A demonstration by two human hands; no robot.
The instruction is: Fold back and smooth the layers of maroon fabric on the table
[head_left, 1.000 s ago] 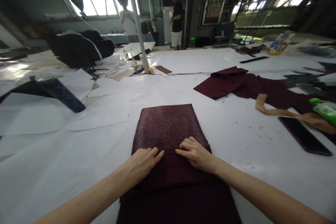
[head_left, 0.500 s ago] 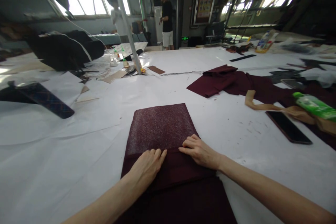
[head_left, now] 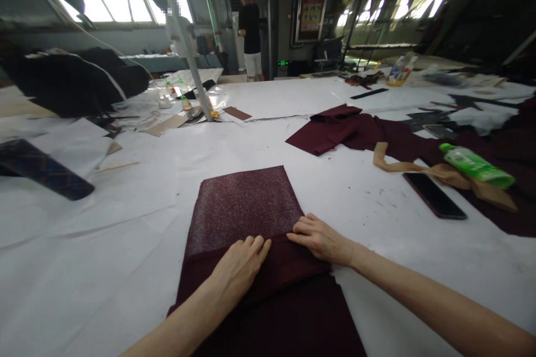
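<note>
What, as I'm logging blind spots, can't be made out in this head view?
Head view only:
Maroon fabric: near end cut off by the bottom edge.
Its fold under the left hand and right hand: covered by their fingers.
Wall poster: print too small.
Green bottle: label blurred.

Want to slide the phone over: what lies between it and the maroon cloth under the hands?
Head view: only bare white table paper with small dark marks between the phone and the maroon cloth.
</note>
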